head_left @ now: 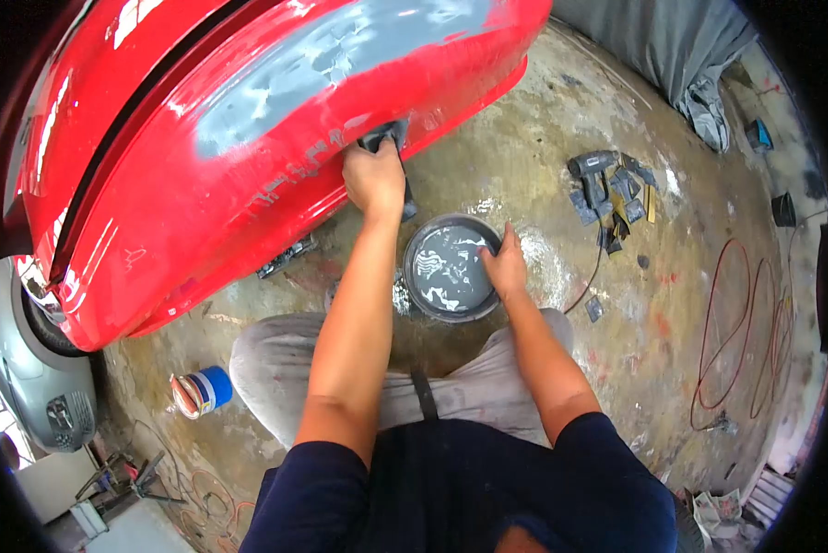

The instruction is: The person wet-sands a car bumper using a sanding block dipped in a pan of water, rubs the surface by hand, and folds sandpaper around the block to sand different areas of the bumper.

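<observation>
My left hand (374, 177) is closed around a dark sanding sheet (386, 135) and presses it to the lower edge of the red car panel (239, 198). Grey patches and whitish streaks mark the panel above and beside it. My right hand (506, 264) grips the right rim of a round grey basin (452, 313), thumb over the inside and fingers outside. The basin holds greyish liquid with bright reflections and stands on the floor between my knees.
A heat gun (593, 166) lies among dark sheet scraps (630, 189) at right. A blue-and-white can (213, 389) stands at lower left. Red hose (704, 369) coils on the far right floor, grey cloth (672, 46) hangs at top right, and a silver car (27, 359) is at left.
</observation>
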`<action>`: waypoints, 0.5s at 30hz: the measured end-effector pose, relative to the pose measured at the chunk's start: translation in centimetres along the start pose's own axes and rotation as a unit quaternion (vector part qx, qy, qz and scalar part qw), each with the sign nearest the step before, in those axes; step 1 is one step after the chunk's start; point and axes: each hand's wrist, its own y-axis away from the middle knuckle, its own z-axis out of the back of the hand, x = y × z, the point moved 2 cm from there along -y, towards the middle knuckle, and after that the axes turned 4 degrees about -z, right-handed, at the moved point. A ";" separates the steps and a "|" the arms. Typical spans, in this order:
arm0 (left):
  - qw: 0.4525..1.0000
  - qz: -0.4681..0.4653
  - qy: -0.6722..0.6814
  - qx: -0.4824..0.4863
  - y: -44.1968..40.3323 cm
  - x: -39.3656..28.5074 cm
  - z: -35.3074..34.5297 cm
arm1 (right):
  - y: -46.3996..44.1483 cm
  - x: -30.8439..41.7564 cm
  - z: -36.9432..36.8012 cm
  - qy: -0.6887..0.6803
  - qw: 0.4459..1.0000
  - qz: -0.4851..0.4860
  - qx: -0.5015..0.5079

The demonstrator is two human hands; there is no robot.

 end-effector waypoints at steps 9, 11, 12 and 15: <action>0.998 -0.034 -0.055 -0.010 -0.1 0.2 -0.4 | -0.1 0.3 0.2 0.010 1.000 -0.008 0.005; 0.997 -0.055 -0.061 -0.014 0.2 -0.5 0.3 | 0.1 -0.1 -0.1 0.006 1.000 -0.003 0.002; 0.996 -0.068 -0.062 -0.016 0.1 -1.1 0.4 | -0.2 -0.1 -0.2 0.003 1.000 0.000 -0.003; 0.991 -0.085 -0.072 -0.067 -0.3 1.6 -1.3 | 0.0 0.6 0.4 0.000 0.999 -0.025 0.019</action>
